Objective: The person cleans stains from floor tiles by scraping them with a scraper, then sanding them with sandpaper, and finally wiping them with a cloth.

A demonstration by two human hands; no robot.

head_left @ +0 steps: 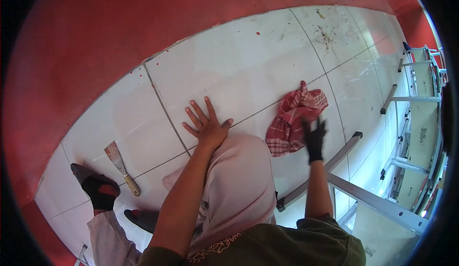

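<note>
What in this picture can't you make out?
All in the head view:
- Right hand: motion blur hides whether its fingers grip the checked cloth.
- Dark shoe by the left forearm: its far end is hidden behind the arm.
- Shirt lettering: folds hide part of the words.
- Brown stains on the tiles: too small to identify.

Indoor room, exact kind unclear: white-tiled floor (239, 65), red wall (95, 36), metal-framed furniture (373, 198).

Left hand (209, 128) on floor (229, 70), gloved right hand (314, 137) at red cloth (290, 120)
</note>
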